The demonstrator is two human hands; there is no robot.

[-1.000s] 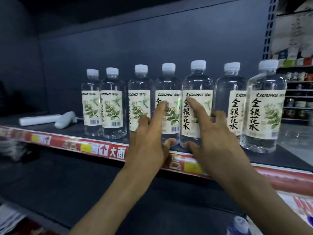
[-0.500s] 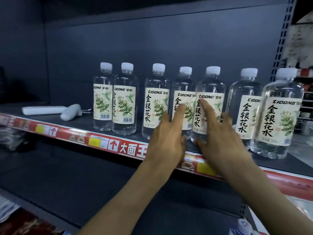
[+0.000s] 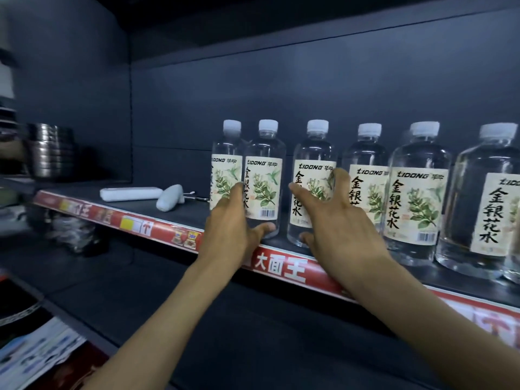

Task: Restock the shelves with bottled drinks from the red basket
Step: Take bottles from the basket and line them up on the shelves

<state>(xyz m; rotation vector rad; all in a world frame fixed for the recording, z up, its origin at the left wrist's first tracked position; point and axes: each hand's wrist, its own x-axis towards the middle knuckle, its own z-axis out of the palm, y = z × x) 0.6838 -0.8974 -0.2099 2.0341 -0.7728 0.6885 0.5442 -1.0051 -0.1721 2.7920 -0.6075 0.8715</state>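
Observation:
Several clear bottled drinks with white caps and cream leaf labels stand in a row on the dark shelf [image 3: 185, 213]. My left hand [image 3: 232, 232] reaches to the second bottle [image 3: 264, 153]: its forefinger lies on the label's left edge and its thumb touches the base. The first bottle [image 3: 226, 150] stands just left of it. In front of the third bottle [image 3: 313, 153], my right hand [image 3: 340, 223] has its fingers spread, forefinger and thumb pointing left across the label and base. More bottles [image 3: 419, 170] follow to the right. The red basket is out of view.
A white flat block [image 3: 129, 193] and a white handheld device [image 3: 168, 201] lie on the shelf left of the bottles. Stacked steel bowls [image 3: 50, 150] stand in the bay at far left. A red price strip [image 3: 140, 225] runs along the shelf edge. Printed packs [image 3: 33, 353] lie at lower left.
Both hands have slid left along the row, from the fourth and fifth bottles to the second and third. My view has turned left with them.

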